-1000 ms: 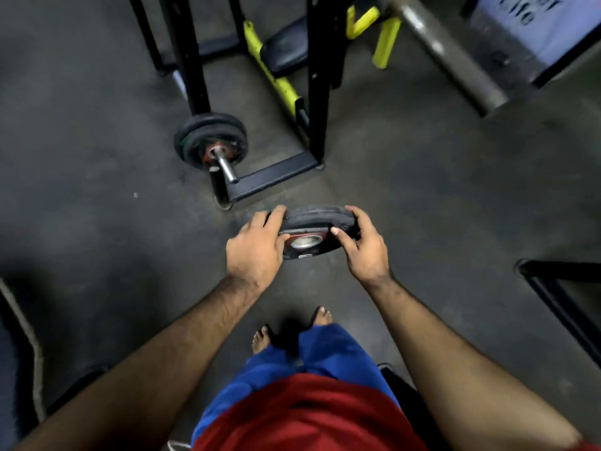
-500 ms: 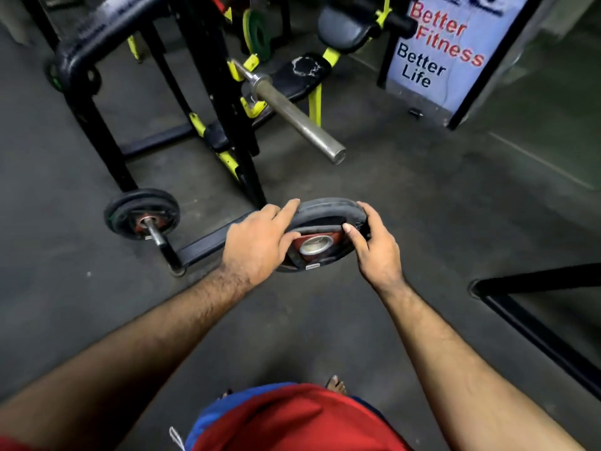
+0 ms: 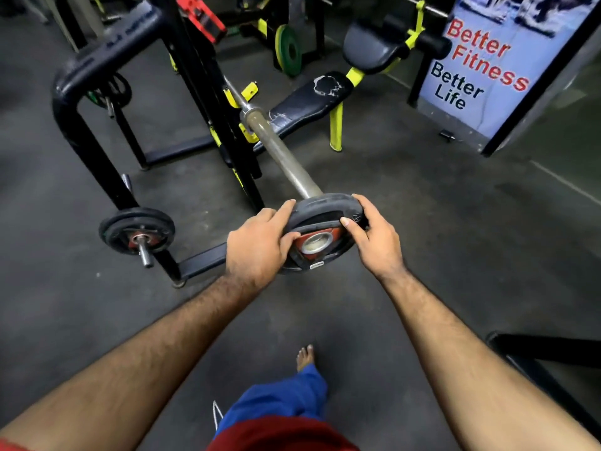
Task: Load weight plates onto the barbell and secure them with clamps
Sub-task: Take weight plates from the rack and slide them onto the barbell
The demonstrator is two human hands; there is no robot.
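The weight plate point(image 3: 320, 234) is a round black disc with a dull, scuffed rubber rim, a red centre and a shiny metal ring around its hole. Both hands hold it in the air above the grey, rough floor point(image 3: 455, 239). The left hand point(image 3: 257, 247) curls its fingers over the left side of the rim, and the right hand point(image 3: 374, 237) grips the right side, thumb on the face. The plate is at the free end of the barbell point(image 3: 279, 151), a smooth, worn steel sleeve; the plate hides the tip, so I cannot tell if they touch. The black rack point(image 3: 195, 60) covers the far part of the bar. A second plate point(image 3: 136, 231) sits on a low peg at the left.
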